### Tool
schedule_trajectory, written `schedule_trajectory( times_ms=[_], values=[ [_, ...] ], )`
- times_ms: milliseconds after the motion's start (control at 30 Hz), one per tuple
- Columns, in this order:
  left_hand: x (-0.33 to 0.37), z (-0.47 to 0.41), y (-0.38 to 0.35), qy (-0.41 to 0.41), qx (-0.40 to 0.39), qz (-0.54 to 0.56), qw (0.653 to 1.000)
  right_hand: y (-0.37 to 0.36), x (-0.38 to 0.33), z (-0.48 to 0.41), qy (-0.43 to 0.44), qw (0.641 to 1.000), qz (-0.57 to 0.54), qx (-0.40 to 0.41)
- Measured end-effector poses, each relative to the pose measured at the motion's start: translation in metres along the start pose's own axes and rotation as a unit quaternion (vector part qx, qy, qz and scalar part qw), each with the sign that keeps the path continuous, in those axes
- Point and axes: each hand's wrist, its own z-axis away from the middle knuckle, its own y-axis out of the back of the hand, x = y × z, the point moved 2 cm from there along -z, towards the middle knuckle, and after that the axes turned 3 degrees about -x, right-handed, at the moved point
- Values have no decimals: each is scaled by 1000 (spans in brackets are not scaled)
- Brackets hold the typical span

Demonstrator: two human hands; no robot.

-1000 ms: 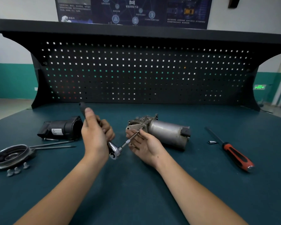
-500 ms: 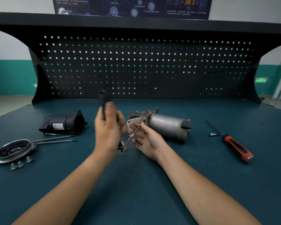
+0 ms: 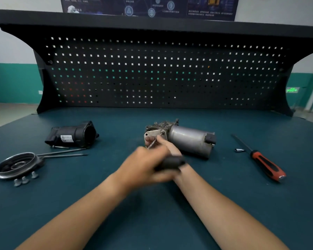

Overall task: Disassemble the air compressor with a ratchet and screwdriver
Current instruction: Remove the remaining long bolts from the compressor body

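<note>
Left of the blurred left hand [image 3: 143, 165]: one round metal pulley [image 3: 16, 165], three grey bolts [image 3: 24, 179], two thin rods [image 3: 61, 153], one black plastic housing [image 3: 71, 135]. It grips one black-handled ratchet [image 3: 170, 162], half hiding the right hand [image 3: 167, 146], which pinches the shaft at one silver air compressor [image 3: 188, 139]. Rightward: one small socket [image 3: 239, 150], one red-and-black screwdriver [image 3: 264, 161].

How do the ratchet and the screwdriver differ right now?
The ratchet is gripped in the left hand, its extension reaching the compressor end plate; the screwdriver lies untouched on the bench, right of the compressor. The ratchet's grip is black and motion-blurred; the screwdriver's grip is red and black, in sharp view. Both have slim metal shafts.
</note>
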Motion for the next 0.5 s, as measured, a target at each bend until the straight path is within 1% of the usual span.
schedule_trajectory(
  times_ms=[33,67,100,133,167,200,233,267,300,333,400,433,467,500],
  values=[
    [1,2,-6,-22,-52,-27,998,0,1,0,1,1000,-8,-6],
    [1,1,-7,-16,-48,-25,998,0,1,1,3,1000,-10,-8],
    [3,-3,-4,7,-13,-14,1000,0,2,0,8,1000,-3,-4],
    [2,-6,1,42,49,10,998,0,2,0,11,1000,5,2],
    [0,-8,6,86,122,47,988,-1,2,-1,12,1000,11,5],
    [-3,-9,10,137,188,99,968,-1,1,-2,9,1000,13,9],
    [-6,-11,13,189,236,164,939,-1,1,-3,5,1000,13,10],
    [-9,-13,15,235,283,231,901,-1,1,-3,0,1000,7,9],
    [-14,-15,17,281,330,294,852,-1,0,-3,-4,1000,-3,5],
    [-21,-15,19,332,378,341,794,-1,-2,-2,-9,1000,-15,-2],
    [-37,-12,25,411,454,428,665,-1,-3,-1,-20,999,-35,-15],
    [-43,-8,27,429,480,472,602,-2,-4,0,-21,999,-38,-20],
    [-48,-3,28,438,499,506,550,-2,-4,-1,-21,999,-32,-23],
    [-51,1,29,447,507,522,521,-2,-3,-1,-19,999,-25,-26]
  ],
)
